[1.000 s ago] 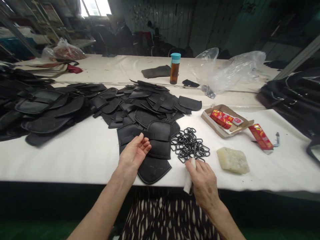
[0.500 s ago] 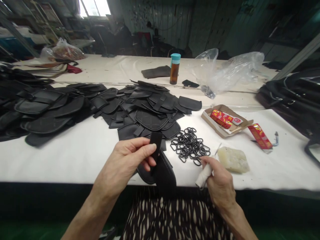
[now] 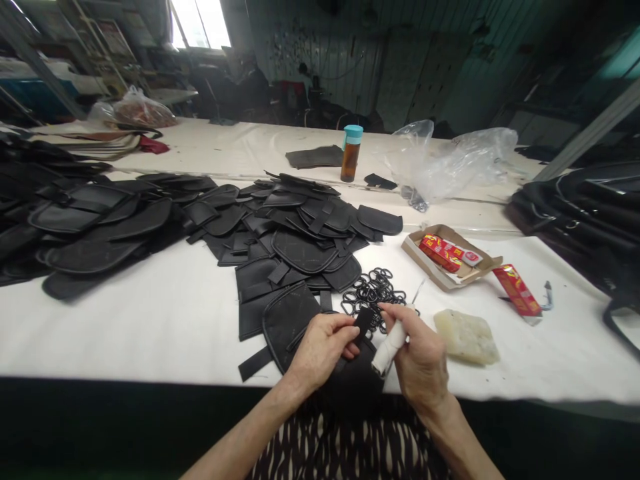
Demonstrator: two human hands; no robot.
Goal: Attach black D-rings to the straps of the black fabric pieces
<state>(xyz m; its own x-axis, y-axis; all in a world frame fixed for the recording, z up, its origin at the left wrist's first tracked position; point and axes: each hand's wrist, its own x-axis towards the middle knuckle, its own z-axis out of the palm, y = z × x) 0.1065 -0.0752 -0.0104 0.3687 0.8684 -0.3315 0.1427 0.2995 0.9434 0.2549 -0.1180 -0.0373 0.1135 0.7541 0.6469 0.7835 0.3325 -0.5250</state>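
My left hand (image 3: 323,350) pinches a short black strap (image 3: 365,323) between thumb and fingers. The strap belongs to a black leather-like piece that hangs at the table's front edge, mostly behind my hands. In my right hand (image 3: 423,360) is an awl (image 3: 389,349) with a white wrapped handle, its thin metal shaft pointing up and away. My right fingertips are close to the strap's end and the heap of black D-rings (image 3: 367,291); whether they also pinch a ring I cannot tell. Beside my left hand lies a flap-shaped black piece (image 3: 287,313).
Black leather-like pieces (image 3: 305,250) are heaped at the centre and left. To the right are a yellowish wax-like block (image 3: 467,337), an open cardboard box (image 3: 425,267) holding red packets, and another red packet (image 3: 519,290). Farther back stand a bottle (image 3: 350,157) and a clear plastic bag (image 3: 460,163).
My left hand has moved right with the strap, towards the rings. My right hand has come left with the awl, so the two hands are now close together. The view has tilted slightly.
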